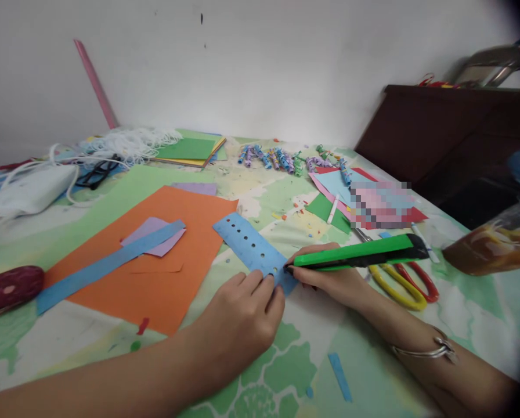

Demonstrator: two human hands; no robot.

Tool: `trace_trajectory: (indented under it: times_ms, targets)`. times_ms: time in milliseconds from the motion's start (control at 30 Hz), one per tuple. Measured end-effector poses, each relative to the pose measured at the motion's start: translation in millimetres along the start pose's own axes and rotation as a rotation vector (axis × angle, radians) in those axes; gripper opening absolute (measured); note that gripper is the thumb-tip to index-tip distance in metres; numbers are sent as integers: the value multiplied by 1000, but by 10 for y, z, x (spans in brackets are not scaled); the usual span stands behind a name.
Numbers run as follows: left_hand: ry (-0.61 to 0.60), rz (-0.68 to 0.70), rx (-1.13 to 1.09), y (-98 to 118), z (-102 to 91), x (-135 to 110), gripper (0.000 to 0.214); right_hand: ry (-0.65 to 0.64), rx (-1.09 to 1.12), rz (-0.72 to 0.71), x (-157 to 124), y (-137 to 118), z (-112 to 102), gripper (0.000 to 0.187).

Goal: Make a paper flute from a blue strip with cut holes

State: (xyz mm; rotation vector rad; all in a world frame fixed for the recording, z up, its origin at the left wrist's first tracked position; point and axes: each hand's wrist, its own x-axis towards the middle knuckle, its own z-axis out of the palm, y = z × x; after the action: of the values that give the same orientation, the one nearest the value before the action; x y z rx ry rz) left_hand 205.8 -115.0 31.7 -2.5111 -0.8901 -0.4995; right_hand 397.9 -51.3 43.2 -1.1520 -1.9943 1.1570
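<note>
A blue paper strip (248, 239) with a row of small punched holes lies at the middle of the table. My left hand (248, 310) presses on its near end, fingers curled down onto the paper. In my right hand (325, 278) is a green utility knife (360, 252), held like a pen with its tip at the strip's right edge. Fingers partly hide the tip and the strip's near end. Left of the strip, an orange paper sheet (155, 290) carries a long blue strip (107, 268) and a purple paper piece (166, 247).
Scissors with yellow and red handles (401, 290) lie right of my right wrist. A plastic cup of brown drink (490, 244) tilts at the right edge. Small paper rolls (281, 159), coloured sheets (190, 149) and white cord (129, 142) sit towards the wall.
</note>
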Motion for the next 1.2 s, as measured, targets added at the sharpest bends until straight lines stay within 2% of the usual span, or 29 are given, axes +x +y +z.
trace_trajectory:
  times_ms: [133, 300, 567, 900, 1200]
  targets:
    - [-55, -5, -26, -4, 23, -15, 23, -58, 169, 61, 9, 18, -15, 7]
    - [-44, -12, -35, -1, 50, -27, 28, -143, 163, 44, 20, 37, -42, 8]
    - [-30, 5, -28, -12, 46, -31, 29, -169, 113, 27, 24, 53, -66, 16]
    - [24, 11, -107, -29, 91, -38, 31, -157, 65, 25, 27, 49, -50, 12]
    - [-10, 14, -175, -58, 81, -17, 30, -88, -49, 43, 15, 52, -17, 9]
